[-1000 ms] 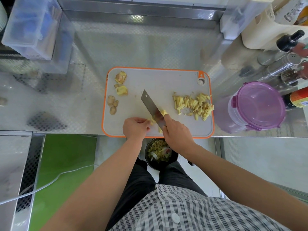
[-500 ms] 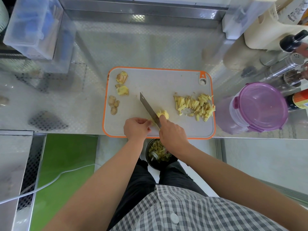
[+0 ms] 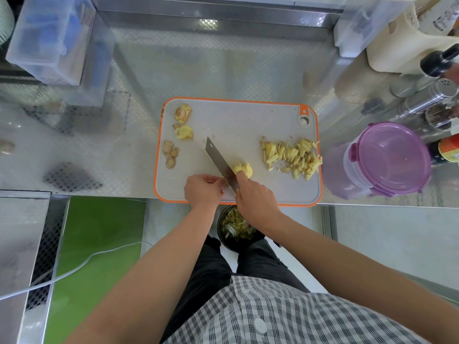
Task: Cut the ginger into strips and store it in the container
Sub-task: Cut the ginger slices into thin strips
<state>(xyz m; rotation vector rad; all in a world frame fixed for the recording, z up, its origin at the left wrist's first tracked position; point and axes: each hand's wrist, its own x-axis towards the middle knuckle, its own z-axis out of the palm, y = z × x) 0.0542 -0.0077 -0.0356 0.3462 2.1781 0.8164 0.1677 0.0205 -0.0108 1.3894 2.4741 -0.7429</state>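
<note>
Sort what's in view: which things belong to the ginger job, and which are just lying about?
Job: knife, cutting board, ginger strips, uncut ginger pieces, purple-lidded container.
Lying about: clear storage box, metal shakers, sauce bottle.

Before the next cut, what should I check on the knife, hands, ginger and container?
1. Right hand grips the knife: ok.
2. Left hand fingers curled, close beside the blade: ok.
3. Anything held under the left hand to cut: cannot tell, hidden.
4. Ginger strips piled on the right of the cutting board, apart from the blade: ok.
5. Small ginger heap cleared from the blade: not ok, it lies right beside it.
6. Container open for storing: not ok, purple lid is on.
</note>
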